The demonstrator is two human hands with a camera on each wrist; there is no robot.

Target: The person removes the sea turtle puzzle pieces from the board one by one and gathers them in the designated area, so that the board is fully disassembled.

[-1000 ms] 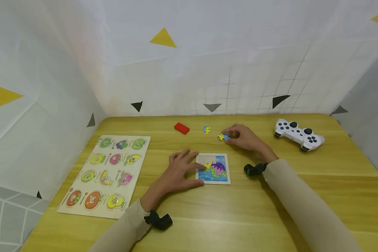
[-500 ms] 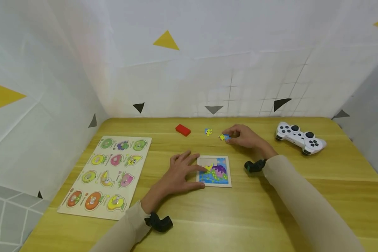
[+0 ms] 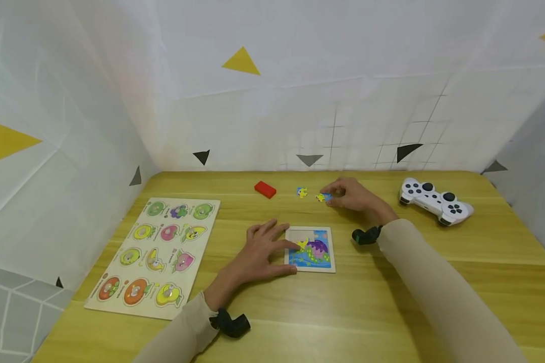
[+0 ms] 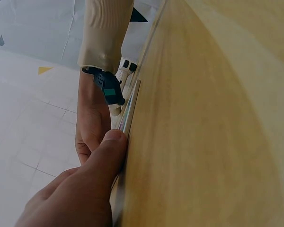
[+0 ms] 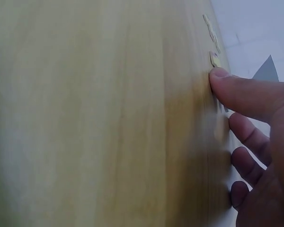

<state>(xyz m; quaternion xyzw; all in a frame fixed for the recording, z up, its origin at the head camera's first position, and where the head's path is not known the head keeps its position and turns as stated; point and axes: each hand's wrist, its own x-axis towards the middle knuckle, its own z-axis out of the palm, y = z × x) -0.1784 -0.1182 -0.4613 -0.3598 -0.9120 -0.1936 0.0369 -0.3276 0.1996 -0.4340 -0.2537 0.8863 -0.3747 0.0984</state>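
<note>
In the head view a small jigsaw tray (image 3: 333,252) with a pale rim lies mid-table. It bears a purple, yellow and blue picture, and bare backing shows at its upper left. My left hand (image 3: 260,254) rests over its left side with fingers spread, index fingertip on the picture and thumb at the lower left rim. Farther back, my right hand (image 3: 355,195) pinches a yellow-and-blue puzzle piece (image 3: 320,198) between thumb and fingers, low at the table; the fingers hide part of it. Left of it lies another puzzle piece (image 3: 302,192).
A red block (image 3: 265,189) lies near the back edge. At the left is a large fruit puzzle board (image 3: 154,277) with knobbed pieces. A white game controller (image 3: 436,201) sits at the back right. A white sheet (image 3: 368,116) stands behind the table (image 3: 327,312).
The whole scene has shifted slightly down and right in the head view. Both hands keep nearly the same place, the right one still at its piece.
</note>
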